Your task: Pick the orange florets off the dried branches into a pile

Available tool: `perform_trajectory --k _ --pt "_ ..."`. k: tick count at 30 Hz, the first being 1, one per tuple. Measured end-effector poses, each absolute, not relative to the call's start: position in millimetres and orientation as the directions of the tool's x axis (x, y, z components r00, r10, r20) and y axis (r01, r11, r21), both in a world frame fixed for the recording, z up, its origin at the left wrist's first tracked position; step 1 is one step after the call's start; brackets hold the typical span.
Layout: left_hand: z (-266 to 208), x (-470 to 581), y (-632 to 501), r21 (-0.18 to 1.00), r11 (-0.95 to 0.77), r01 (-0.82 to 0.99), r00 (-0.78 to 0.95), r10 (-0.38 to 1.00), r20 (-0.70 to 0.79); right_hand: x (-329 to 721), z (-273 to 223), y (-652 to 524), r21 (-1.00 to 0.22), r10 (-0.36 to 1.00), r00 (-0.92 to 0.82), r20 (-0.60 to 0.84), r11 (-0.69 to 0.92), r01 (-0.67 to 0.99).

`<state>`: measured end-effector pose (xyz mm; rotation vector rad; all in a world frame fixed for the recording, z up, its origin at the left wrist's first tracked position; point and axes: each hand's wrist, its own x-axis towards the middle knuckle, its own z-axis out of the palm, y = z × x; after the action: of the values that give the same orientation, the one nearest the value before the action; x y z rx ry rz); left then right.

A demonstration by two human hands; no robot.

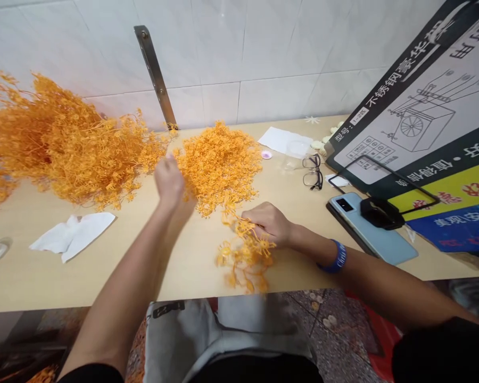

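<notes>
The right hand (268,222) is clenched around a bunch of orange sprigs (245,254) that hangs over the near table (104,276) edge, gathered stems pinched together. The left hand (168,178) reaches far toward the loose pile of orange pieces (219,162) at centre, fingers closing on something there, though whether it grasps a piece I cannot tell.

Matt pale wood-look laminate tabletop (191,266); glossy white ceramic wall tiles (263,48); brushed grey metal strip (155,74); plasticky orange artificial sprigs (219,165); crumpled white paper tissue (74,234).
</notes>
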<state>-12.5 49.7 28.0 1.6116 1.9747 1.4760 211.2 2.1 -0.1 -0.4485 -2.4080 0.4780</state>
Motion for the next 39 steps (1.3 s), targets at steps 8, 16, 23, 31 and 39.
perform_trajectory --k 8,16,23,31,39 --pt "9.7 -0.9 50.4 0.642 -0.342 0.687 -0.020 0.873 0.487 210.7 -1.6 3.1 -0.723 0.700 -0.475 0.533 0.668 0.174" --pt "1.6 -10.4 52.6 0.690 -0.357 0.630 -0.098 0.845 0.526 211.9 -12.0 7.2 -0.795 0.784 -0.391 0.483 0.580 0.181" --pt "11.2 -4.0 44.7 0.612 -0.464 0.641 -0.033 0.779 0.626 212.1 -19.1 9.9 -0.793 0.806 -0.374 0.458 0.561 0.237" --pt "16.2 7.4 33.2 0.749 -0.586 0.309 0.349 0.803 0.484 208.2 -7.4 1.0 -0.823 0.825 -0.306 0.476 0.540 0.178" --pt "20.8 41.4 8.5 0.942 -0.333 0.030 0.662 0.713 0.231 204.0 -15.7 -1.5 -0.751 0.722 -0.389 0.573 0.652 0.105"
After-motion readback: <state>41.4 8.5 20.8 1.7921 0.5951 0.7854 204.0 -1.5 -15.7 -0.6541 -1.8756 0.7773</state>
